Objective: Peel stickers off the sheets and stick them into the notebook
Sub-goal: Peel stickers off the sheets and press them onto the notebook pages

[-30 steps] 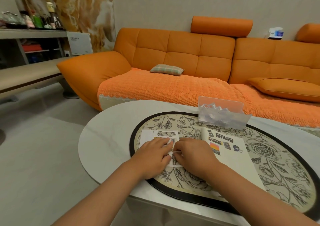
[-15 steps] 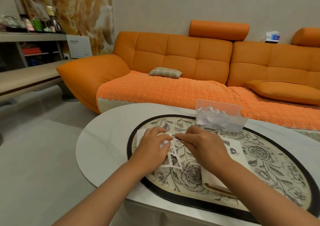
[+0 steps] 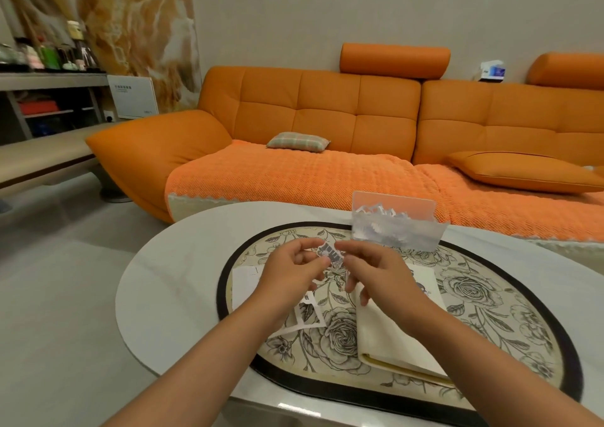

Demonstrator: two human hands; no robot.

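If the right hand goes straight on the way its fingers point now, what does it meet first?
The right hand seems to pinch the sticker; just beyond it is the left hand, though depth is unclear.

Print on sticker (image 3: 330,254) blurred, unreadable. Most of notebook (image 3: 385,338) hidden under right hand (image 3: 376,273); part of sheet (image 3: 245,282) under left hand (image 3: 291,273). Contents of clear box (image 3: 395,230) indistinct; counter (image 3: 170,296) cut off bottom right.
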